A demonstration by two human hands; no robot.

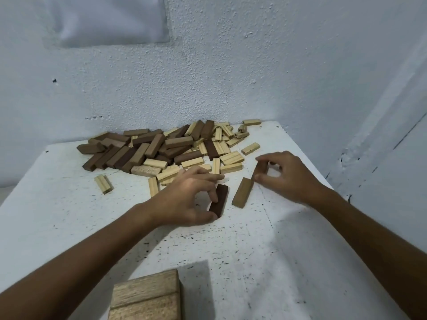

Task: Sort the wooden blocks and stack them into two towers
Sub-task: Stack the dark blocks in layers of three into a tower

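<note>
A heap of wooden blocks (pixel 161 148) lies at the far side of the white table (pixel 69 215), dark brown ones mostly left, pale ones right. My left hand (pixel 189 195) pinches a dark brown block (pixel 220 199) between thumb and fingers, one end on the table. My right hand (pixel 286 174) pinches a brown block (pixel 260 169) between thumb and forefinger. A tan block (pixel 242 192) lies flat between the two hands. A stack of tan blocks (pixel 147 296) stands at the near edge, seen from above.
Textured walls close in behind and to the right of the table. A single pale block (pixel 104 184) lies apart on the left. Another pale block (pixel 251 122) sits at the far right corner.
</note>
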